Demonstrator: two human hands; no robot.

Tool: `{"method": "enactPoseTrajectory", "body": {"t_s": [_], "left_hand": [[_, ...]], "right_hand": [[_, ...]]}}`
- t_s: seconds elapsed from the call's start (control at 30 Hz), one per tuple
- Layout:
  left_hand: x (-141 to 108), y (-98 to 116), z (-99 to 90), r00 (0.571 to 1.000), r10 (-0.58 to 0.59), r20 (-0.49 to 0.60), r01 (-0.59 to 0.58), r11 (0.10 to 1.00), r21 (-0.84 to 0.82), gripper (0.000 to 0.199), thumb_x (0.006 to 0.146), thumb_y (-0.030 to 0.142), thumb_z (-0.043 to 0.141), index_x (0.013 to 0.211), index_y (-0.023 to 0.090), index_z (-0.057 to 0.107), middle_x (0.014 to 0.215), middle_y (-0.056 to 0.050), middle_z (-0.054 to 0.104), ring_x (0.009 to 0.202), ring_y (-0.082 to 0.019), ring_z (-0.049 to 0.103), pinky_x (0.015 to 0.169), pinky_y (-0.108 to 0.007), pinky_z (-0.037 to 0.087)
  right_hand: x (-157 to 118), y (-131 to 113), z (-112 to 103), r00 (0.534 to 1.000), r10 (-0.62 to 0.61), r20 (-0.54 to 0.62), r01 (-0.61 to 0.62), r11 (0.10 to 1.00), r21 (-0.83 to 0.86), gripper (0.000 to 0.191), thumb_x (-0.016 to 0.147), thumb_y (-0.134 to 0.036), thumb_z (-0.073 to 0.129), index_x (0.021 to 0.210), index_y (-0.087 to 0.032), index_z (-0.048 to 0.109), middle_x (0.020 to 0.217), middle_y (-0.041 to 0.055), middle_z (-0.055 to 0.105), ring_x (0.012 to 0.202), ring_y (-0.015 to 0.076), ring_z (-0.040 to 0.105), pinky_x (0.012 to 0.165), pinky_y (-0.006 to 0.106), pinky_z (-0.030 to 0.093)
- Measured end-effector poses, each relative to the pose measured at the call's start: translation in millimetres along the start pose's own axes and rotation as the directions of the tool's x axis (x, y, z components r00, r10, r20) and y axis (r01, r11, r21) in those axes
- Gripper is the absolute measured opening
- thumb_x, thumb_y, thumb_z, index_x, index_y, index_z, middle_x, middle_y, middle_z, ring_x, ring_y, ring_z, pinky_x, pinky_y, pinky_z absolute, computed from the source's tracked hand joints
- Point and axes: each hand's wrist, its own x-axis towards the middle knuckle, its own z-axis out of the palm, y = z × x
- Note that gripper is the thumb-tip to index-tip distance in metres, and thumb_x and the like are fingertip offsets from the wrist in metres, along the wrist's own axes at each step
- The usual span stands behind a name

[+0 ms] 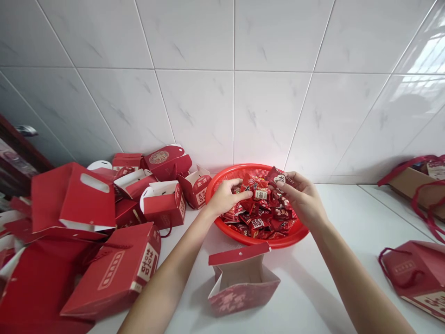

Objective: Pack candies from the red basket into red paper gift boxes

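Grip of right hand closed on dark packet, left hand on bright packets.

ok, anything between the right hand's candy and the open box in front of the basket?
Yes, low down: piled candies, the basket's near rim, then the flap on the far side of the box. Nothing else visible.
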Motion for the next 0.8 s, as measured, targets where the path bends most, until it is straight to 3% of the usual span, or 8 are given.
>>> {"method": "enactPoseTrajectory", "body": {"t_s": [0.17, 0.33, 0.6, 0.8], "left_hand": [[-3.6, 5.4, 1.4, 1.0, 0.029, 0.007, -0.028, 0.992, -0.126, 0.046, 0.071, 0.042, 0.087, 0.107, 0.015, 0.076, 0.11, -0.01, 0.079, 0.105, -0.031, 0.071, 0.093, -0.042, 0.055], [-4.5, 9.6, 5.0, 0.995, 0.073, -0.069, -0.083, 0.984, -0.159, 0.043, 0.073, 0.039, 0.084, 0.107, 0.014, 0.074, 0.11, -0.009, 0.079, 0.1, -0.028, 0.073, 0.087, -0.038, 0.057], [-6.6, 11.9, 14.8, 0.966, 0.13, -0.224, -0.112, 0.989, 0.093, 0.032, 0.077, 0.038, 0.078, 0.099, 0.015, 0.075, 0.102, -0.009, 0.079, 0.092, -0.026, 0.072, 0.085, -0.037, 0.055], [-7.1, 13.3, 17.3, 0.951, 0.115, -0.287, -0.129, 0.991, -0.029, 0.034, 0.077, 0.039, 0.079, 0.102, 0.017, 0.075, 0.106, -0.009, 0.079, 0.096, -0.027, 0.073, 0.088, -0.038, 0.056]], "right_hand": [[-9.9, -2.0, 7.2, 0.998, 0.036, 0.05, -0.026, 0.981, -0.192, 0.037, 0.072, -0.049, 0.088, 0.094, -0.022, 0.075, 0.093, 0.0063, 0.08, 0.08, 0.0233, 0.074, 0.071, 0.035, 0.06], [-12.5, 0.7, 12.1, 1.0, -0.018, -0.007, 0.016, 0.979, -0.205, 0.037, 0.074, -0.052, 0.086, 0.092, -0.023, 0.073, 0.091, 0.0053, 0.079, 0.076, 0.0212, 0.073, 0.065, 0.033, 0.059], [-17.0, -15.4, 14.9, 0.994, -0.061, -0.092, 0.065, 0.997, 0.038, 0.028, 0.068, -0.04, 0.092, 0.079, -0.023, 0.074, 0.084, 0.0011, 0.078, 0.078, 0.0189, 0.073, 0.073, 0.03, 0.059], [-19.7, -5.0, 19.4, 1.0, 0.015, -0.001, -0.015, 1.0, 0.013, 0.033, 0.073, -0.043, 0.089, 0.099, -0.026, 0.078, 0.101, 0.0048, 0.08, 0.093, 0.0267, 0.074, 0.084, 0.04, 0.06]]}}
